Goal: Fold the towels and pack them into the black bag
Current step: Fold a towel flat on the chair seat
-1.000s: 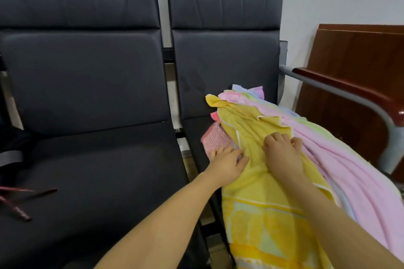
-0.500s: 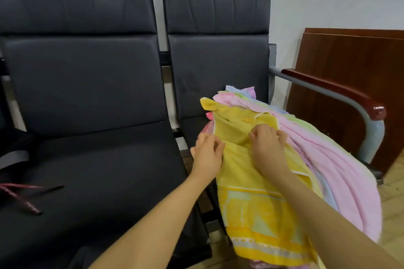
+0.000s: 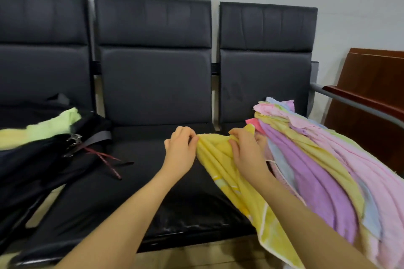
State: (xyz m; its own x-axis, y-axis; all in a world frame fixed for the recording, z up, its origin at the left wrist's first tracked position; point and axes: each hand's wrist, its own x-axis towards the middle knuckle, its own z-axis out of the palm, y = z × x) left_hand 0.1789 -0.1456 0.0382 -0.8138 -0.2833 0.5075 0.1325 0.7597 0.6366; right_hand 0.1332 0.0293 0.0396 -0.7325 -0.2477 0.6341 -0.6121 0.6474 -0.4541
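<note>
A yellow towel (image 3: 227, 179) hangs off the front of the right seat, its top edge bunched over the middle seat. My left hand (image 3: 180, 150) pinches that edge at the left. My right hand (image 3: 247, 150) grips the same edge a little to the right. A pile of pink, purple, blue and yellow towels (image 3: 323, 159) lies heaped on the right seat behind it. The black bag (image 3: 41, 155) sits open on the left seat with light green and yellow towels (image 3: 43, 126) showing in its mouth.
Three joined black padded seats (image 3: 153, 85) stand against a pale wall. A grey armrest with a wooden top (image 3: 360, 102) closes the right end. A brown wooden panel (image 3: 376, 85) leans behind it. Red cords (image 3: 109, 164) trail from the bag onto the middle seat.
Both hands have pulled the yellow towel's top edge left off the pile toward the middle seat. The view swung left, so the black bag and left seat now show.
</note>
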